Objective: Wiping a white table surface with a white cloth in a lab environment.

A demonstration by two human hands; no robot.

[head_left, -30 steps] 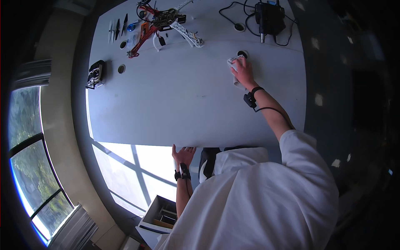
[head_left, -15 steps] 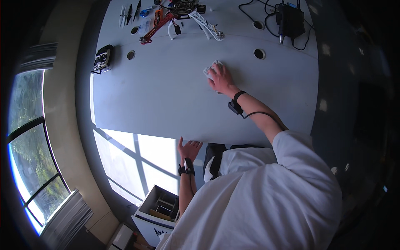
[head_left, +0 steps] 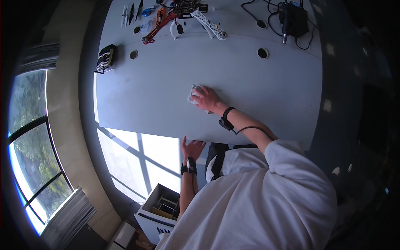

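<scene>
Currently, the right hand grasps a crumpled white cloth against the surface; the left hand, released, sits at the cloth's six o'clock.

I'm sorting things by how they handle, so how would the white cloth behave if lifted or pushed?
The white cloth is probably floppy, since it's crumpled under the right hand. Its small bundle suggests it's light. Lacking a round shape, it seems unlikely to roll.
</scene>
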